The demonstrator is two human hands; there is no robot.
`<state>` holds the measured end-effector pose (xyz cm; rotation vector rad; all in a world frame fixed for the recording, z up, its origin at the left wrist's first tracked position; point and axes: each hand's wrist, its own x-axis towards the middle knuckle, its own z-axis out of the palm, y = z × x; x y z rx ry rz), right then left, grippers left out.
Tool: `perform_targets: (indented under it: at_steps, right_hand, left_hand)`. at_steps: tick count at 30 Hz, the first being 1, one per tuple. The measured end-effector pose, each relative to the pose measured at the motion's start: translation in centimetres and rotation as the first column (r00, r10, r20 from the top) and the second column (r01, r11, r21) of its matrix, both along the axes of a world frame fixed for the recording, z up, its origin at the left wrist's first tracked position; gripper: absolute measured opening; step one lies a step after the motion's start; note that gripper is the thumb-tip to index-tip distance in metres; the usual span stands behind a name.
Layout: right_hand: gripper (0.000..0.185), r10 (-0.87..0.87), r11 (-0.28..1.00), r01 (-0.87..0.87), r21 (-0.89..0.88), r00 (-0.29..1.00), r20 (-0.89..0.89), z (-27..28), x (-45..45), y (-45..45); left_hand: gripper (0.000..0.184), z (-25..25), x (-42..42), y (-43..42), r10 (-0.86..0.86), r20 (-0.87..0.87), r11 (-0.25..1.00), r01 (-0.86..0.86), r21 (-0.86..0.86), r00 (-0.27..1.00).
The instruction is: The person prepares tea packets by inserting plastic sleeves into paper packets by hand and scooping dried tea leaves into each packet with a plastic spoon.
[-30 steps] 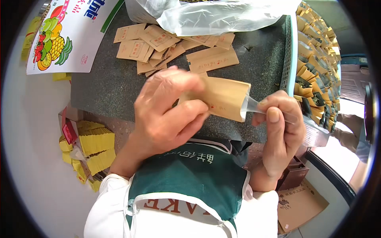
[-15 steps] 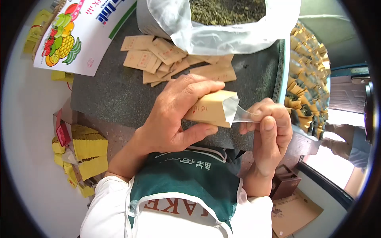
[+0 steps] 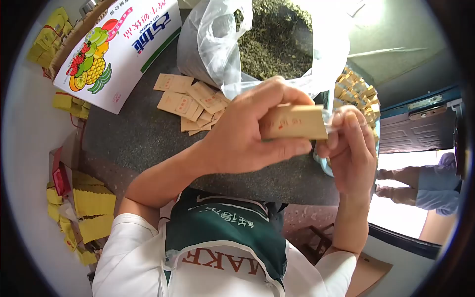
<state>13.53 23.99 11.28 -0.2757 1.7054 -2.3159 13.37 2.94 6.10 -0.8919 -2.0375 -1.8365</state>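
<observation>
My left hand [image 3: 247, 131] is wrapped round a brown paper packet [image 3: 294, 122], thumb below and fingers above, with its open end to the right. At that end my right hand [image 3: 351, 143] pinches a clear plastic piece [image 3: 328, 119] that reaches into the packet's mouth; its far part is hidden by the fingers. Beyond my hands stands a clear plastic bag [image 3: 210, 49] of dried green leaves [image 3: 277, 42]. Flat brown packets [image 3: 180, 103] lie in a loose pile left of my left hand.
A fruit-printed carton [image 3: 118, 54] stands at the back left of the dark table [image 3: 133, 138]. Many upright brown packets [image 3: 354, 91] fill a basket at the right. Yellow bundles [image 3: 94, 203] are low at the left. Another person's legs [image 3: 405, 185] show at the far right.
Both hands, with the packet and plastic piece, have moved up towards the leaf bag. The view has shifted, so more of the leaves shows. My left hand keeps its hold.
</observation>
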Motion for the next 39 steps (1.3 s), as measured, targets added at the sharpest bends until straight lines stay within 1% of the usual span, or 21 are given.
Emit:
perform_targets:
  at_steps: [1,4,5,7,11,13,15,16,17,19,20,24,28,30,31,33,34,35,37,38,39]
  right_hand:
    - [0.025,0.002,1.000,-0.002,0.004,1.000,-0.013,0.1,-1.0,-0.2]
    - [0.023,-0.029,0.970,0.068,0.234,0.985,-0.169,0.7,-3.8,-1.2]
    - [0.023,-0.027,0.970,0.068,0.234,0.984,-0.175,0.9,-4.6,-1.5]
    - [0.022,0.039,0.885,0.152,0.441,0.918,-0.395,1.1,-6.4,-2.1]
    - [0.021,0.105,0.849,0.181,0.497,0.863,-0.494,1.3,-9.2,-3.2]
    - [0.022,0.102,0.852,0.176,0.492,0.867,-0.487,1.4,-10.2,-3.5]
    - [0.023,0.053,0.864,0.149,0.481,0.923,-0.381,1.4,-11.2,-3.9]
    - [0.025,0.019,0.876,0.124,0.466,0.957,-0.289,1.5,-11.7,-4.2]
    - [0.025,0.017,0.875,0.127,0.467,0.957,-0.291,1.4,-12.2,-4.2]
    - [0.024,0.057,0.937,-0.033,0.349,0.997,-0.058,0.7,-13.2,-4.3]
    - [0.023,0.075,0.943,-0.056,0.328,0.996,-0.045,0.4,-13.7,-4.2]
    - [0.022,-0.046,0.884,0.115,0.452,0.986,-0.161,1.5,-14.0,-3.9]
    - [0.023,-0.096,0.858,0.229,0.459,0.951,-0.294,1.1,-15.0,-2.1]
    - [0.026,-0.013,0.700,0.290,0.653,0.919,-0.394,0.9,-15.4,-1.6]
    - [0.026,-0.010,0.700,0.289,0.653,0.918,-0.395,0.9,-15.4,-1.8]
    - [0.025,0.268,0.215,0.347,0.913,0.878,-0.397,0.7,-14.7,-2.9]
    - [0.024,0.353,0.094,0.405,0.910,0.841,-0.411,-0.3,-14.7,-3.6]
    - [0.025,0.383,0.194,0.404,0.894,0.808,-0.448,-1.6,-14.9,-4.0]
    - [0.029,0.327,0.294,0.249,0.923,0.881,-0.342,-3.3,-15.7,-5.4]
    - [0.029,0.322,0.296,0.256,0.920,0.880,-0.348,-4.4,-16.2,-5.8]
    - [0.028,0.295,0.407,0.241,0.881,0.878,-0.376,-5.1,-16.6,-6.4]
  left_hand:
    - [0.049,0.2,-0.6,-0.1,-0.014,0.046,0.999,0.012,0.053,0.999]
    - [0.045,0.0,-2.8,0.0,0.032,0.118,0.991,-0.047,0.123,0.993]
    - [0.044,-0.3,-3.6,0.0,0.061,0.150,0.980,-0.087,0.178,0.987]
    - [0.042,-0.3,-4.9,-0.4,0.080,0.156,0.983,-0.104,0.151,0.985]
    - [0.040,-1.3,-7.1,-0.7,0.154,0.128,0.970,-0.174,0.168,0.980]
    - [0.039,-1.6,-8.0,-0.8,0.207,0.133,0.962,-0.227,0.153,0.969]
    - [0.037,-1.5,-8.3,-0.6,0.256,0.099,0.957,-0.267,0.118,0.962]
    - [0.036,-1.4,-8.3,-0.6,0.253,0.163,0.952,-0.275,0.135,0.954]
    - [0.035,-1.4,-8.6,-0.6,0.247,0.225,0.947,-0.284,0.152,0.943]
    - [0.034,-1.9,-9.5,-0.8,0.214,0.241,0.934,-0.270,0.232,0.947]
    - [0.036,-2.2,-9.9,-0.9,0.187,0.233,0.931,-0.248,0.268,0.954]
    - [0.040,-2.8,-11.0,-1.8,0.200,0.207,0.924,-0.255,0.287,0.958]
    - [0.044,-3.0,-11.1,-2.9,0.183,0.239,0.919,-0.253,0.304,0.953]
    - [0.044,-3.1,-11.2,-3.1,0.184,0.224,0.921,-0.247,0.302,0.957]
    - [0.045,-3.1,-11.3,-3.2,0.187,0.201,0.924,-0.241,0.297,0.962]
    - [0.045,-3.1,-11.3,-3.3,0.188,0.180,0.928,-0.234,0.289,0.966]
    - [0.046,-3.1,-11.3,-3.2,0.186,0.160,0.933,-0.225,0.281,0.970]
    - [0.046,-3.0,-11.3,-3.3,0.182,0.155,0.934,-0.220,0.280,0.971]
    - [0.048,-2.9,-11.2,-3.3,0.182,0.147,0.941,-0.216,0.261,0.972]
    - [0.048,-2.8,-11.2,-3.3,0.178,0.141,0.943,-0.210,0.260,0.974]
    - [0.049,-2.6,-11.1,-3.4,0.197,0.123,0.948,-0.221,0.229,0.973]
